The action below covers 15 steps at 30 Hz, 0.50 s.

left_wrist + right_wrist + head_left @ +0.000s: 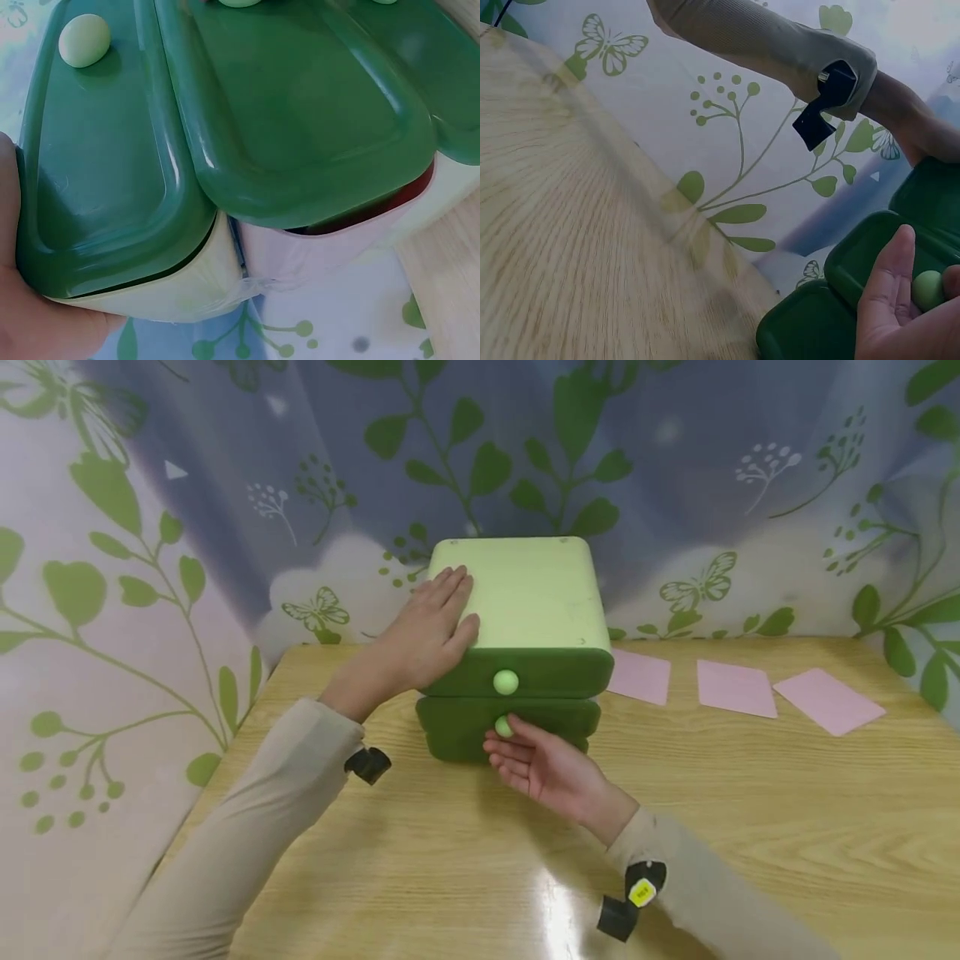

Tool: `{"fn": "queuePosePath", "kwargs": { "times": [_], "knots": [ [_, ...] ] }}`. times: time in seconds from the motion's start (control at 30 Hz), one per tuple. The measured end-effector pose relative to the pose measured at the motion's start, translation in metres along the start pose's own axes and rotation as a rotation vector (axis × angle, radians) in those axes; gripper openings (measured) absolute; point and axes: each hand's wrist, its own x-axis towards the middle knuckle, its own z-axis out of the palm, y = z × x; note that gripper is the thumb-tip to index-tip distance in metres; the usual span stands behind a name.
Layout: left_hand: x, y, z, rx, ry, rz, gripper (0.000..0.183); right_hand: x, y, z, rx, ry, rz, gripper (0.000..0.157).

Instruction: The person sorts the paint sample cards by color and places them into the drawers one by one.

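Observation:
A small drawer cabinet [528,589] with a light green top and dark green drawer fronts stands on the table. My left hand [431,627] rests on the left side of its top, fingers straight and thumb near the front edge. My right hand [555,772] holds the round light green knob [504,727] of the middle drawer between thumb and fingers. That middle drawer front [300,112] juts out a little past the top drawer front [101,172], with a narrow gap behind it. The top drawer's knob [506,682] is untouched by either hand.
Three pink cards lie to the right of the cabinet: one card [641,677] close beside it, a second card [737,687] and a tilted third card [828,702] farther right. A leaf-patterned curtain [517,443] hangs behind the wooden table [420,860].

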Motion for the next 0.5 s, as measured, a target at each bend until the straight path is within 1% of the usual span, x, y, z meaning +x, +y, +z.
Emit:
{"fn": "queuePosePath", "kwargs": {
  "times": [0.2,0.3,0.4,0.5],
  "knots": [
    [0.001,0.002,-0.001,-0.013,0.004,0.007,0.063,0.000,-0.002,-0.005,-0.021,-0.013,0.000,0.033],
    [0.002,0.002,-0.003,-0.027,0.005,0.011,0.063,0.000,0.005,-0.009,-0.036,-0.020,0.000,0.027],
    [0.002,0.001,-0.004,-0.042,-0.004,0.013,0.062,-0.002,0.016,-0.017,-0.078,-0.049,0.033,0.021],
    [0.002,-0.001,-0.007,-0.055,-0.020,0.011,0.060,-0.004,0.026,-0.026,-0.104,-0.048,0.084,0.021]
  ]
}}
